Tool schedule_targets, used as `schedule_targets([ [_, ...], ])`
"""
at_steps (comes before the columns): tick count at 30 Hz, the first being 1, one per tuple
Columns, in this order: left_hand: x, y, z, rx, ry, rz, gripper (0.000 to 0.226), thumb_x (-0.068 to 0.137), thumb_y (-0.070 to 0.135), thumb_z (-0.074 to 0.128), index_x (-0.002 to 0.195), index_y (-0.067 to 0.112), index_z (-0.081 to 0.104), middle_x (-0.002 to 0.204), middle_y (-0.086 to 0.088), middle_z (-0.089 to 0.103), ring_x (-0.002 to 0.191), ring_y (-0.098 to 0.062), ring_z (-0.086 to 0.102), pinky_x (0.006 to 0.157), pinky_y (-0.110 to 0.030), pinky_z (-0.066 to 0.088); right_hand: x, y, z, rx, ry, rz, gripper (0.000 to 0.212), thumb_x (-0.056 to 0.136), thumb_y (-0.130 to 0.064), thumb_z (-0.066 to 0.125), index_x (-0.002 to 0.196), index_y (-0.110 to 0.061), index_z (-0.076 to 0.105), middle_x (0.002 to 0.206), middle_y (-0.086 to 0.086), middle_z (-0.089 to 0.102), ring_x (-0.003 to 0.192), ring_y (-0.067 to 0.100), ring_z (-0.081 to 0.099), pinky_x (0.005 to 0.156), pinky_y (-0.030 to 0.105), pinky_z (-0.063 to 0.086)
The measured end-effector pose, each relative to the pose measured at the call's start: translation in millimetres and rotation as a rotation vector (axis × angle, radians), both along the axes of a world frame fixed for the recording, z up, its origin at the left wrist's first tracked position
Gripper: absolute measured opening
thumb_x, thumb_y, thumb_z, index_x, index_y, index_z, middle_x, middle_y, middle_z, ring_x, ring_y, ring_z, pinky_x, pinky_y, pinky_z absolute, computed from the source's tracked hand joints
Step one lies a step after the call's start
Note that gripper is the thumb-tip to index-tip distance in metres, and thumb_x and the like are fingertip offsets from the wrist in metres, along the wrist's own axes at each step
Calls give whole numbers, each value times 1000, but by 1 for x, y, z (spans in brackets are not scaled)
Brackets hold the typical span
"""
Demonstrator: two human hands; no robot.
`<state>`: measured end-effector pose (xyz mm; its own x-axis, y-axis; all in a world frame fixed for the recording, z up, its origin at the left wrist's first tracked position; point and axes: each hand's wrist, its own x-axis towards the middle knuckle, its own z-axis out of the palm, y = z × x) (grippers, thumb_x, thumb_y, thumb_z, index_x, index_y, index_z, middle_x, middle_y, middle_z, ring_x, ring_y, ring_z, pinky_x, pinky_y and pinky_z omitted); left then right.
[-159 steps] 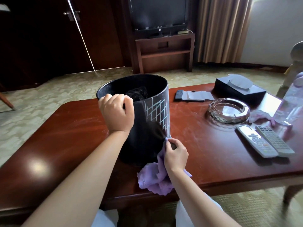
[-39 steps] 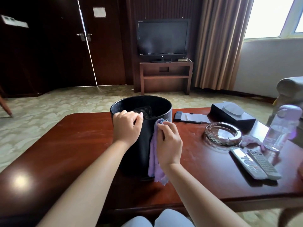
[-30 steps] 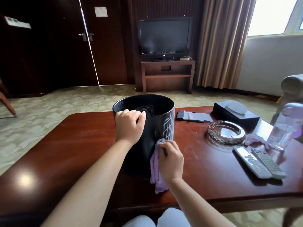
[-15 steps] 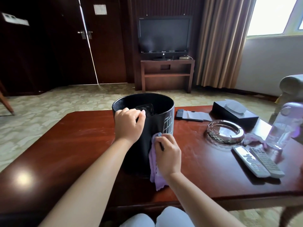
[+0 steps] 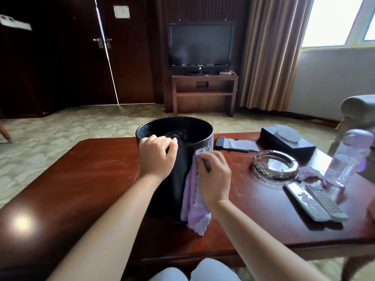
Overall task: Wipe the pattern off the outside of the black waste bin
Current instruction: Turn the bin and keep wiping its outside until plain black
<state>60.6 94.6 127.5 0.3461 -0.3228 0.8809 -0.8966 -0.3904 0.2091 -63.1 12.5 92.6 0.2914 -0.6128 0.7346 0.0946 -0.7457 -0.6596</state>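
right hand (image 5: pixel 214 177), cloth (image 5: pixel 193 201) covering most of bin (image 5: pixel 176 175) pattern (image 5: pixel 207 148)

Hotel room, probably.
Door notice (image 5: pixel 121 11) upper left, television (image 5: pixel 200 45) on stand, curtains (image 5: pixel 272 51), tissue box (image 5: pixel 288 141), remotes (image 5: pixel 316 201) on the worktop (image 5: pixel 81 179).

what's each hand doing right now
Left hand: closed on the rim of the black bin.
Right hand: closed on the purple cloth, pressing it against the bin's side.
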Motion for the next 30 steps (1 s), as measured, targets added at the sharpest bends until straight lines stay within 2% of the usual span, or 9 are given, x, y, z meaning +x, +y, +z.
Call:
schedule_targets([
  [3,1,-1,-1,-11,-17,14,40,89,30,39,52,21,25,50,12,24,54,-16,33,62,-29,23,6,-7,26,47,-40,-51,7,84,-4,65,86,-8,70,85,0,63,76,6,54,70,2,36],
  [6,1,-2,-2,-19,-15,10,40,89,29,39,53,21,24,50,12,24,53,-17,33,63,-29,24,5,-2,6,182,63,-58,10,85,-3,62,87,-9,71,84,-2,62,76,10,56,68,4,35],
  [11,1,-2,-2,-21,-36,6,39,88,28,40,52,22,24,50,11,25,51,-22,38,62,-30,28,-4,-5,-38,494,277,-37,13,84,-10,63,91,-13,73,89,1,70,86,16,64,79,21,46],
  [13,1,-2,-2,-25,-38,12,39,88,28,40,52,22,25,50,11,26,51,-21,37,62,-30,27,-3,-7,-18,461,201,-28,14,84,-7,62,90,-14,73,89,-1,70,82,13,63,81,25,49],
  [16,2,-3,-3,-27,-29,17,40,88,28,39,52,21,25,50,10,27,52,-21,37,61,-32,28,-2,-9,27,355,61,-11,13,86,-9,62,92,-15,72,86,-6,67,79,7,60,75,12,44],
  [18,1,-3,-4,-32,-33,19,39,88,28,40,52,21,25,50,10,27,52,-21,37,62,-32,29,2,-11,40,317,15,-17,12,86,-10,63,93,-13,73,86,-3,68,80,8,61,76,12,44],
  [22,1,-3,-3,-32,-30,16,39,88,28,39,52,21,25,50,10,27,51,-22,39,61,-32,29,2,-6,9,411,104,-55,12,85,-10,63,90,-13,74,87,1,71,79,12,62,80,26,50],
  [26,1,-3,-3,-30,-29,16,40,88,28,39,52,20,25,49,10,27,51,-23,40,61,-31,27,-6,-3,-19,547,247,-30,12,85,-13,64,89,-15,75,86,-1,71,81,13,64,79,23,49],
  [30,1,-3,-3,-34,-27,15,40,88,28,39,52,20,25,49,9,27,51,-23,39,61,-31,28,0,-10,21,428,51,-50,10,84,-12,65,88,-14,75,85,-2,70,79,9,62,75,14,45],
])
